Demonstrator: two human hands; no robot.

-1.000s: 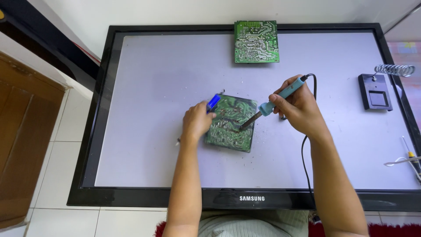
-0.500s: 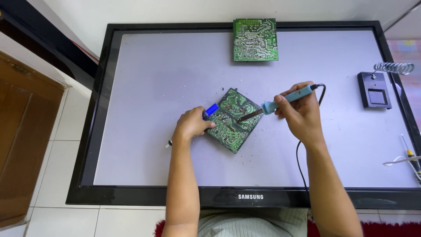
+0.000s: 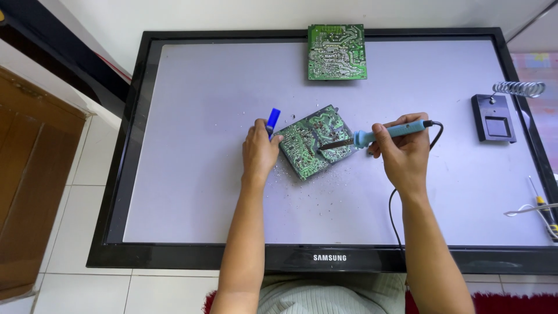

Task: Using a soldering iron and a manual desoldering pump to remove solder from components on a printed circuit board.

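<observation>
two hands (image 3: 260, 152) (image 3: 403, 152) work the circuit board (image 3: 314, 141) mid-screen, room all round.

2nd green circuit board (image 3: 337, 51) at screen's far edge, iron stand (image 3: 494, 116) w/ coil on right, screwdriver (image 3: 543, 203) nearby.

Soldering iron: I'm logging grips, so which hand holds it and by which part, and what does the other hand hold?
The right hand grips the soldering iron by its blue handle; the left hand holds a blue tool by its lower end.
</observation>
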